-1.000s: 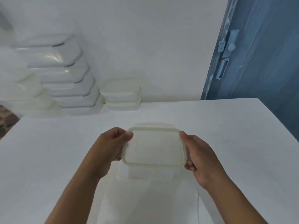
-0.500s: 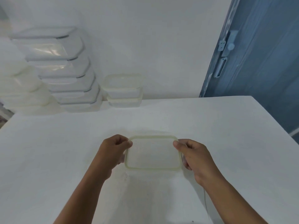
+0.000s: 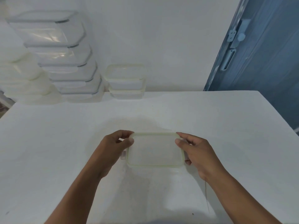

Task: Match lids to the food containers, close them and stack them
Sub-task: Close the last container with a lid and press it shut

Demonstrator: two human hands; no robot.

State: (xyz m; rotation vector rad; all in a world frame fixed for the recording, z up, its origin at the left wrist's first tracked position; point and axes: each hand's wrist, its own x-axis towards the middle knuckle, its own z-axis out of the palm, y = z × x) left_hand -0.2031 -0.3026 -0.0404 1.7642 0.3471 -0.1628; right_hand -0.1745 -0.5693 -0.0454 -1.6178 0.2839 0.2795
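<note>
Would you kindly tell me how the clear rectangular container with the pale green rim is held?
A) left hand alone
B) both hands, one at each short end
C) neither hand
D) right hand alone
B: the left hand grips one short end of the clear rectangular container with the pale green rim, and the right hand grips the other.

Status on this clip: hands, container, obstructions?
Left hand and right hand each grip a short end of the clear rectangular container with pale-green-rimmed lid. Stacked containers at the back wall, out of the way.
</note>
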